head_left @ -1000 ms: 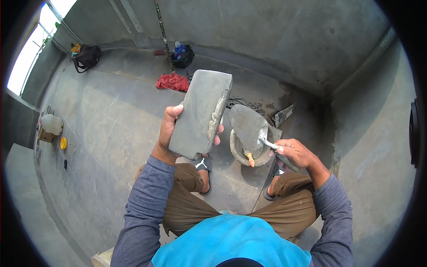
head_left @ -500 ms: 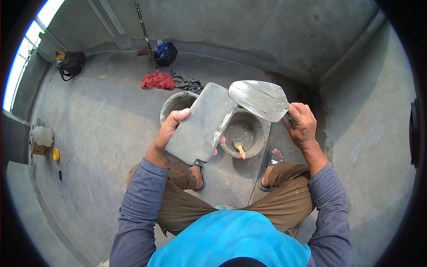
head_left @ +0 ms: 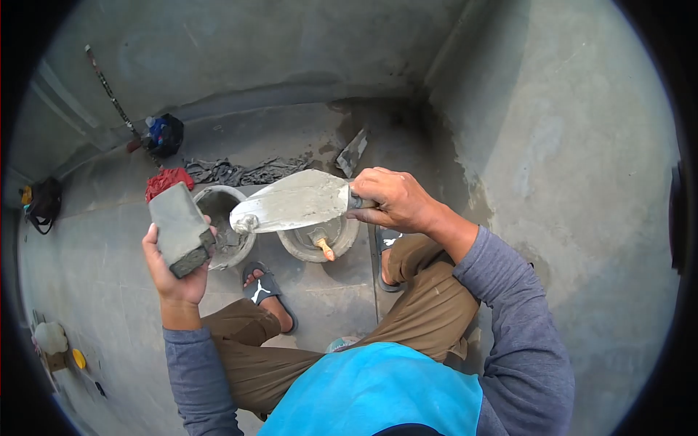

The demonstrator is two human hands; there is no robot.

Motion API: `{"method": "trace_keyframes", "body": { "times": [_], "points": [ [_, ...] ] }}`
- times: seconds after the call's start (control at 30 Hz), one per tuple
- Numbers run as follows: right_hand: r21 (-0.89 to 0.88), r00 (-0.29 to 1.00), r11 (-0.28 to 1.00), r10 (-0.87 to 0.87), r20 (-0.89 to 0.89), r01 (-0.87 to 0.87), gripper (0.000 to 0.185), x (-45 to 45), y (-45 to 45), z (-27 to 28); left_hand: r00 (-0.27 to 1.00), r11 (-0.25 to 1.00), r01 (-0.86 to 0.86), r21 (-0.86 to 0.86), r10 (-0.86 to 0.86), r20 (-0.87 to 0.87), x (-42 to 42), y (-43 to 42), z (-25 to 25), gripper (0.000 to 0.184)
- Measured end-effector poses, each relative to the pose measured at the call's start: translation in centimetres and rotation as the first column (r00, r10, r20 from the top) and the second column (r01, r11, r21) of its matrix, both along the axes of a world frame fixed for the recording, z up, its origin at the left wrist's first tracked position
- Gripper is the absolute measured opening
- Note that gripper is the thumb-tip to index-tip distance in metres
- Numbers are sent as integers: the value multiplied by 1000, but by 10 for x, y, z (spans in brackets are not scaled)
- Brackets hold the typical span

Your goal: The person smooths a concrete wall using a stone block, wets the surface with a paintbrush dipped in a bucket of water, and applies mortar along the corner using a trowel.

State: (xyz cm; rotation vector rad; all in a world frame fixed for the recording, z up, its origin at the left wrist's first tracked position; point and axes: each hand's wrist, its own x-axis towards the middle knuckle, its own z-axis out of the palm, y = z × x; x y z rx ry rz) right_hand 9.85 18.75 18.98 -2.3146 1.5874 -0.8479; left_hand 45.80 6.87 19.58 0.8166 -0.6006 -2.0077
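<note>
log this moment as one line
left hand: holding grey block | right hand: holding trowel | bucket: partly hidden by trowel, orange-handled tool inside

You grip a grey block in your left hand and a trowel in your right hand, its smeared blade above a bucket with an orange-handled tool inside, another bucket beside it, red cloth beyond

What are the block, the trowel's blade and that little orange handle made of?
Block: probably concrete or mortar-coated brick; matte grey, with a rough, darker end.
Blade: likely steel, with a smooth silvery sheen where grey paste doesn't cover it.
Orange handle: perhaps varnished wood, judging by its warm colour; plastic is possible.
</note>
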Motion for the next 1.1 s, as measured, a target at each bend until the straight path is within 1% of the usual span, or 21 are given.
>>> {"method": "trace_keyframes", "body": {
  "times": [0.07,0.1,0.13,0.2,0.3,0.33,0.37,0.4,0.47,0.5,0.57,0.67,0.7,0.73,0.8,0.83,0.9,0.93,1.0,1.03,1.1],
  "points": [
    [127,975,967,-214,-65,221,34,-27,11,15,983,986,-165,-34,167,80,9,-4,3,58],
    [210,943,919,-328,-60,334,32,-42,17,18,976,979,-193,-60,198,87,13,-6,5,58],
    [218,935,910,-349,-60,353,32,-58,24,8,967,970,-227,-89,235,97,14,-6,8,58],
    [262,806,772,-591,-38,579,31,-94,38,-32,967,971,-218,-101,229,111,7,-3,13,59],
    [313,626,624,-772,109,716,34,-131,70,-123,963,969,-203,-142,224,151,-5,-5,10,59],
    [352,546,542,-832,97,763,36,-142,82,-161,961,969,-181,-166,211,180,-12,-9,8,59],
    [391,461,453,-884,79,801,38,-153,92,-195,929,954,-251,-162,284,236,-29,-10,9,58],
    [405,452,441,-889,73,801,38,-161,100,-222,929,959,-240,-153,273,250,-37,-14,7,58],
    [447,222,155,-970,-101,881,41,-175,111,-262,940,973,-88,-213,152,304,-49,-19,1,56],
    [458,215,142,-970,-112,878,41,-184,114,-276,923,974,-96,-206,164,348,-57,-22,-2,56],
    [464,110,29,-983,-148,885,41,-203,116,-297,917,980,-51,-192,122,380,-65,-27,-7,56],
    [431,69,-3,-986,-151,902,41,-232,119,-327,901,982,19,-189,65,428,-77,-33,-14,57],
    [359,107,23,-970,-216,933,40,-244,121,-341,885,981,19,-192,73,460,-80,-34,-18,57],
    [369,106,16,-968,-227,929,40,-261,124,-356,867,981,18,-195,81,491,-82,-35,-21,58],
    [516,36,7,-998,-46,857,37,-282,130,-377,849,989,2,-148,77,523,-88,-37,-24,58],
    [525,34,-2,-998,-58,851,37,-276,132,-365,836,993,-20,-118,82,543,-91,-37,-25,58],
    [713,-152,-39,-984,96,700,35,-262,123,-319,831,993,-3,-118,68,552,-95,-37,-25,58],
    [713,-148,-35,-984,97,700,35,-256,137,-335,833,991,0,-131,73,549,-96,-36,-24,58],
    [462,-88,-83,-996,-9,883,36,-242,175,-384,821,988,-34,-150,114,560,-101,-34,-22,58],
    [462,-79,-72,-997,-4,884,36,-232,174,-379,808,986,-52,-161,136,573,-101,-33,-21,58],
    [518,-159,-183,-983,-91,836,39,-214,172,-366,808,983,-28,-179,127,575,-97,-33,-23,58]
  ]
}}
